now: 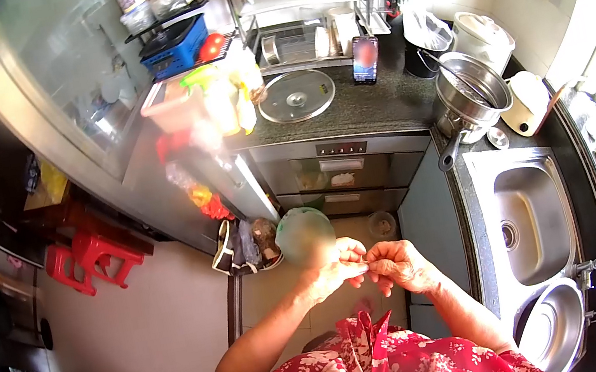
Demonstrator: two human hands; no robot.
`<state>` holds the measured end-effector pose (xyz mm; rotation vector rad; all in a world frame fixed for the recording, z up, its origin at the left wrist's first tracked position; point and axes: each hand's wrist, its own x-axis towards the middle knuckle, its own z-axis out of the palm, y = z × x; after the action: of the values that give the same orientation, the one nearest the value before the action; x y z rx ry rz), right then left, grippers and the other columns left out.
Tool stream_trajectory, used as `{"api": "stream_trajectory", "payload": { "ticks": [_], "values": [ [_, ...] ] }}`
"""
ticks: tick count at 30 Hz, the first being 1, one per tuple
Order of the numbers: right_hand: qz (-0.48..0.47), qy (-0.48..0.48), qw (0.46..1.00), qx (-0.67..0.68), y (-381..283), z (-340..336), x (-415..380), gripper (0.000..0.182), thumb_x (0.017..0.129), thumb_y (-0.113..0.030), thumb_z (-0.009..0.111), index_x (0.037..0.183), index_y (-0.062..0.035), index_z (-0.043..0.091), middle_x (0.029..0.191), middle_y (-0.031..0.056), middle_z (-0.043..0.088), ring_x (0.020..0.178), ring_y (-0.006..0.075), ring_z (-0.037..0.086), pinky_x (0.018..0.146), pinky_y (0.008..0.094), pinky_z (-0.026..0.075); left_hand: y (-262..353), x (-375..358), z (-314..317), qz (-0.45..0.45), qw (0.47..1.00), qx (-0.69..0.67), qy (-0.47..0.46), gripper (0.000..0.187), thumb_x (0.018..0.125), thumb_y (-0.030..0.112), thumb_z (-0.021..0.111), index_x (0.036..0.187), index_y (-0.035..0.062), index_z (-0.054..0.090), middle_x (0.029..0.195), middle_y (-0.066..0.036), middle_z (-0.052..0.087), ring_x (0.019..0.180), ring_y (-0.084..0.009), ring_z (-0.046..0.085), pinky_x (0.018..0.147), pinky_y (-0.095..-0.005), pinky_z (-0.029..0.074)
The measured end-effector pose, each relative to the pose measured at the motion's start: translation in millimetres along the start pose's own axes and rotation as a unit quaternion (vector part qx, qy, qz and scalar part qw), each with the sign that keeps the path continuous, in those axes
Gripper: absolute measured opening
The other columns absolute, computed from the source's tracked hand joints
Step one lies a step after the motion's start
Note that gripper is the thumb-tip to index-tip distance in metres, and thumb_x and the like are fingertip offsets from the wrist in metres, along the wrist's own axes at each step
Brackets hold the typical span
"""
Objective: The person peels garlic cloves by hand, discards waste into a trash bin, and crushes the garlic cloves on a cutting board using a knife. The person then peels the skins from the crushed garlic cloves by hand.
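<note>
My left hand (334, 268) and my right hand (399, 264) meet in front of my body, fingertips touching. Both are closed in a pinch. Whatever sits between the fingers is too small to make out. Below and beyond them, a round pale green basin (300, 234) stands on the floor, partly covered by a blurred patch, so its contents cannot be read. To its right is a small clear container (382, 225) with something in it.
At my right, a steel sink (533, 225) holds a metal basin (555, 332) near its front. A steel pot (467, 90) stands behind it, its handle jutting over the counter edge. Ahead are a glass lid (296, 97) and a phone (365, 60). Red stools (106, 253) stand left.
</note>
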<state>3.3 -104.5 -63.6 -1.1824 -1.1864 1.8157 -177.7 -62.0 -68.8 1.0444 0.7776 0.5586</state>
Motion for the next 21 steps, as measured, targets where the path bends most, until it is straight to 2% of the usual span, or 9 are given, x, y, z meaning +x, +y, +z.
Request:
{"api": "stream_trajectory", "payload": {
  "ticks": [8, 10, 15, 19, 21],
  "values": [
    [-0.011, 0.093, 0.993, 0.068, 4.2, -13.7, 16.6, 0.012, 0.087, -0.009, 0.05, 0.085, 0.0026, 0.052, 0.069, 0.0048, 0.054, 0.048, 0.0099, 0.051, 0.044, 0.0216, 0.042, 6.4, 39.0, -6.8, -0.005, 1.0, -0.005, -0.016, 0.013, 0.079, 0.004, 0.062, 0.09, -0.0021, 0.058, 0.072, -0.009, 0.062, 0.056, -0.0131, 0.059, 0.05, -0.0232, 0.05],
    [-0.013, 0.114, 0.991, 0.068, 0.7, -13.6, 20.6, 0.013, 0.087, -0.009, 0.05, 0.084, 0.0026, 0.052, 0.068, 0.0048, 0.055, 0.047, 0.0097, 0.05, 0.044, 0.0216, 0.042, 10.0, 47.7, -12.7, 0.003, 0.996, 0.085, -0.004, 0.012, 0.078, 0.003, 0.063, 0.088, -0.0017, 0.059, 0.071, -0.008, 0.062, 0.054, -0.012, 0.058, 0.049, -0.0225, 0.049],
    [-0.028, 0.155, 0.987, -0.007, -10.1, -3.7, 35.8, 0.015, 0.086, -0.01, 0.048, 0.083, 0.0042, 0.054, 0.066, 0.0045, 0.055, 0.048, 0.0099, 0.051, 0.045, 0.0218, 0.042, 21.3, 62.9, -33.1, 0.017, 0.995, 0.087, -0.045, 0.01, 0.078, 0.002, 0.063, 0.086, -0.002, 0.059, 0.068, -0.007, 0.062, 0.053, -0.0107, 0.057, 0.047, -0.0219, 0.048],
    [-0.021, 0.135, 0.985, -0.109, -20.5, 1.2, 46.3, 0.018, 0.087, -0.01, 0.047, 0.087, 0.0049, 0.055, 0.067, 0.0043, 0.056, 0.048, 0.01, 0.051, 0.046, 0.022, 0.042, 29.2, 66.6, -48.7, 0.019, 0.989, 0.132, -0.064, 0.01, 0.078, 0.002, 0.063, 0.086, -0.0026, 0.059, 0.069, -0.008, 0.062, 0.054, -0.0105, 0.057, 0.048, -0.0219, 0.048],
    [-0.011, 0.129, 0.987, -0.1, -29.9, 9.1, 53.3, 0.017, 0.087, -0.01, 0.046, 0.087, 0.0044, 0.055, 0.066, 0.0042, 0.056, 0.048, 0.01, 0.051, 0.046, 0.0221, 0.042, 35.1, 67.2, -59.9, 0.016, 0.986, 0.149, -0.075, 0.011, 0.078, 0.002, 0.063, 0.087, -0.0026, 0.059, 0.07, -0.008, 0.062, 0.054, -0.0106, 0.057, 0.048, -0.022, 0.048]
  ]
}}
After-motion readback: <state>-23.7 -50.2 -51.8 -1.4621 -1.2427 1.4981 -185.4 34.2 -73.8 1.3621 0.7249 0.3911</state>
